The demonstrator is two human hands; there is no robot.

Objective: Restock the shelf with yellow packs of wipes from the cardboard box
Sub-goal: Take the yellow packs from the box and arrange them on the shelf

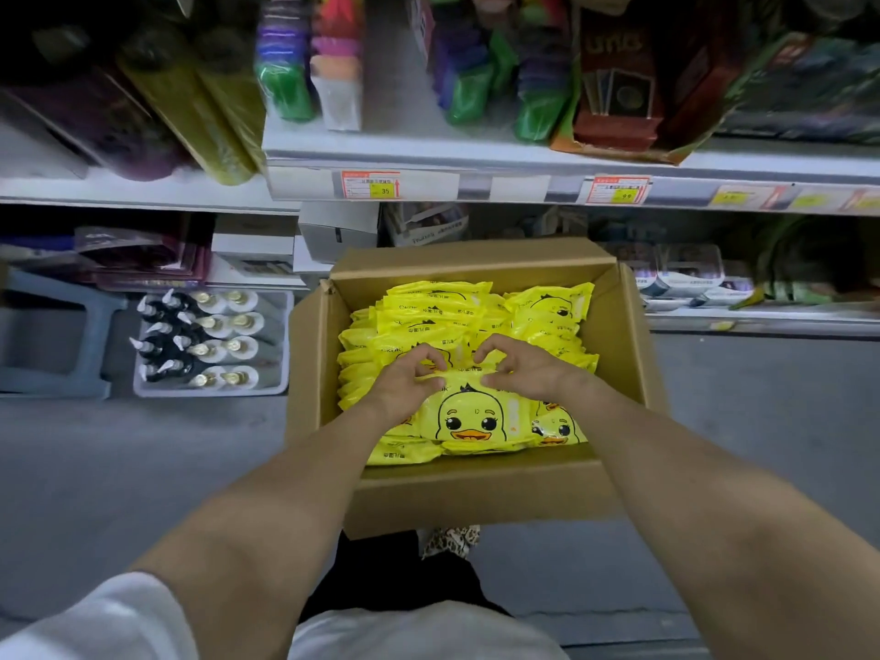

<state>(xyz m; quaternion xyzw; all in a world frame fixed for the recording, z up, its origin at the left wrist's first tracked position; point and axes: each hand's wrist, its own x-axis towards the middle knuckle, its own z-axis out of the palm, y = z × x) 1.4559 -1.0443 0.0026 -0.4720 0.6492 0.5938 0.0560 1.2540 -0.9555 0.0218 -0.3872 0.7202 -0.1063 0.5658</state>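
An open cardboard box (481, 497) stands on the floor before the shelves, filled with several yellow packs of wipes (547, 312) printed with a duck face. My left hand (409, 378) and my right hand (519, 369) are both inside the box. Each pinches the far edge of the top pack (471, 416) between curled fingers and thumb, left hand at its left corner, right hand at its right corner. The pack lies flat on the pile with its duck face up.
A white shelf (476, 157) with price tags runs above, stocked with coloured packs and a red card box (614, 83). A lower shelf (762, 316) holds small tubs. A grey tray of bottles (209, 343) and a blue stool (57, 331) stand left of the box.
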